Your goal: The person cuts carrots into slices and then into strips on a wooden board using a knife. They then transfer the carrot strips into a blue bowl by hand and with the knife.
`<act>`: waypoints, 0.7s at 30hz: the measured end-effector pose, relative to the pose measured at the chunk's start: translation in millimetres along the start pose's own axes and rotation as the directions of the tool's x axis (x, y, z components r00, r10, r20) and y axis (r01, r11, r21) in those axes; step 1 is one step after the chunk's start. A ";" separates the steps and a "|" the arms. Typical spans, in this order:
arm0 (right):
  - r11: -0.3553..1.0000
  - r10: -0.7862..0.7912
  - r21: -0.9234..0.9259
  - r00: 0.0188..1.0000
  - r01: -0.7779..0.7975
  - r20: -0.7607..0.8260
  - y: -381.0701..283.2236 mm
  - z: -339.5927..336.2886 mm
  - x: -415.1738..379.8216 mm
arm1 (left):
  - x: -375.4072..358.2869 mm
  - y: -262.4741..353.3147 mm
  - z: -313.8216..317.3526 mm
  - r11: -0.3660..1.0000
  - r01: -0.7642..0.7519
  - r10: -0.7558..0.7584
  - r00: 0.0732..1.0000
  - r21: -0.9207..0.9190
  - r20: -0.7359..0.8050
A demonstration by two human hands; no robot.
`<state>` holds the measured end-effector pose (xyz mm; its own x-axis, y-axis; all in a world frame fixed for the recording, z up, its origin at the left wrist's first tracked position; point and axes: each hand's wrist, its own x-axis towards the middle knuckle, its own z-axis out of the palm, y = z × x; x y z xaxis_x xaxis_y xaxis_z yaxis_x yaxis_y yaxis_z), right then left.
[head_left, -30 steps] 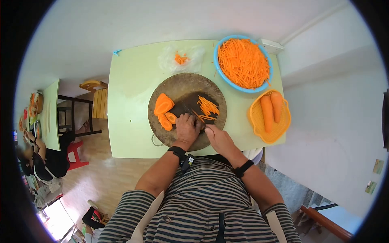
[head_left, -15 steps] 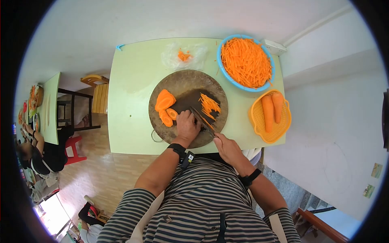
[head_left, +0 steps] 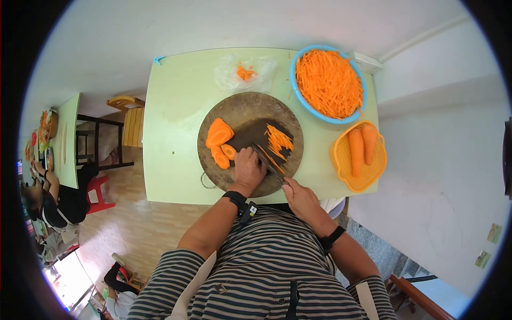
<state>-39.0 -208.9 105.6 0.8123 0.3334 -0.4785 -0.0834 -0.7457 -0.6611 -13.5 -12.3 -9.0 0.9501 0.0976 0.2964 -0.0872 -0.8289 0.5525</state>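
Observation:
On the round wooden chopping board [head_left: 242,104], my left hand [head_left: 249,166] presses down with curled fingers beside the blade; what lies under the fingertips is hidden. My right hand [head_left: 302,198] is closed round the handle of a kitchen knife [head_left: 269,161], its blade slanting up-left against my left fingers. Thin orange slivers lie along the blade's right side. A small pile of carrot strips [head_left: 279,140] rests right of the knife. Left of my left hand, several carrot slices [head_left: 218,133] lie overlapping on the board.
A blue basin [head_left: 294,82] heaped with carrot shreds [head_left: 328,82] stands at the table's back right. Below it, a yellow basket [head_left: 341,165] holds two whole carrots [head_left: 356,152]. A plastic bag [head_left: 226,72] with carrot bits lies behind the board. Another person [head_left: 56,197] sits far left.
The whole view has shifted slightly, moving the table and its contents a little to the right. Both hands and the knife keep nearly the same pose on the board.

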 end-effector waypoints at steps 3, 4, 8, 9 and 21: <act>1.000 -0.016 -0.019 1.000 0.016 -0.021 -6.7 3.2 13.9 | 0.6 -0.1 -0.8 0.999 -0.011 0.011 1.000 -0.033 -0.003; 0.999 -0.028 -0.031 0.999 0.027 -0.036 -6.6 4.6 19.7 | 0.7 0.0 -1.3 0.999 -0.012 0.012 1.000 -0.032 -0.002; 0.992 -0.055 0.109 0.994 0.066 -0.098 1.1 9.0 39.2 | 1.2 1.3 2.0 0.999 -0.013 0.012 1.000 -0.032 -0.016; 0.988 -0.044 0.143 0.992 0.061 -0.122 0.4 6.3 39.0 | 1.4 0.5 1.4 0.999 -0.013 0.012 0.999 -0.037 -0.032; 0.999 0.024 0.036 1.000 -0.024 0.015 -2.0 -0.3 2.2 | -2.9 -4.3 -1.2 0.999 0.003 -0.001 0.999 -0.050 0.042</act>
<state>-36.9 -206.8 106.0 0.8014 0.3241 -0.5027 -0.1240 -0.7322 -0.6697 -16.2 -8.4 -11.3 0.9619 0.0749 0.2631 -0.0996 -0.7998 0.5919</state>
